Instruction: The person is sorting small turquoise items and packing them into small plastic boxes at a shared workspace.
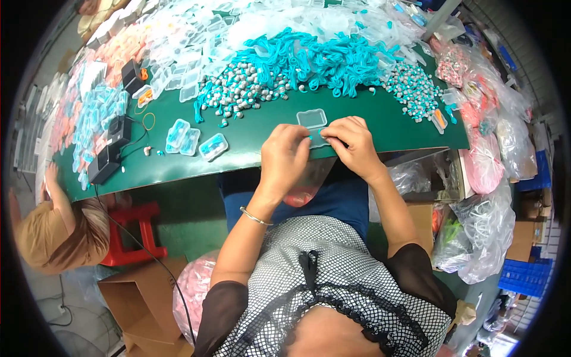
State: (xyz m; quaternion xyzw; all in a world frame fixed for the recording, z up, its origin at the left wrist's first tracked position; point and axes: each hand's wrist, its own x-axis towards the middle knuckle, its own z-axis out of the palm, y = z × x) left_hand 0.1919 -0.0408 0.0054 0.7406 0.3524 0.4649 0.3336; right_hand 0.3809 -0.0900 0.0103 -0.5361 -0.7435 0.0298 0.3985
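An open clear plastic case (311, 118) lies on the green table in front of me, partly hidden by my hands. My left hand (284, 156) is closed in a pinch at its left side, with a small teal piece (310, 137) showing at the fingertips. On the other side my right hand (354, 144) pinches another small teal piece (322, 131), just over the case. Whether a cord joins the two pieces is hidden. Left of my hands rest several closed clear cases (213, 146) with teal contents.
Beyond my hands lie heaps of teal cords (297, 59), grey-and-teal small pieces (241, 86) and empty clear cases (184, 65). Black boxes (104, 163) stand at the left, near a co-worker's arm (58, 196). Plastic bags (483, 157) hang past the table's right edge.
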